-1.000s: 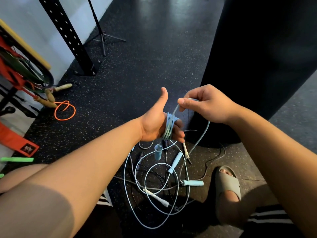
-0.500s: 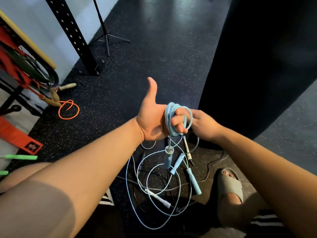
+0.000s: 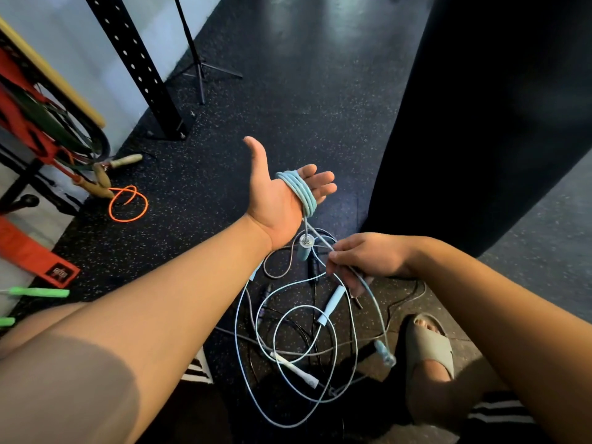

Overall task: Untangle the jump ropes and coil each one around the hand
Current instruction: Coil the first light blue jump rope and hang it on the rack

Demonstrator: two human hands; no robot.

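While the light-blue jump rope (image 3: 301,193) sits in several tight turns around the palm of the left hand (image 3: 275,200), that hand is spread flat, fingers straight and thumb up. One pale blue handle (image 3: 304,249) hangs just below it. The right hand (image 3: 368,257) pinches the rope's free strand. The remaining ropes (image 3: 288,347) lie tangled on the black speckled floor (image 3: 288,107), near a dark punching bag (image 3: 480,123).
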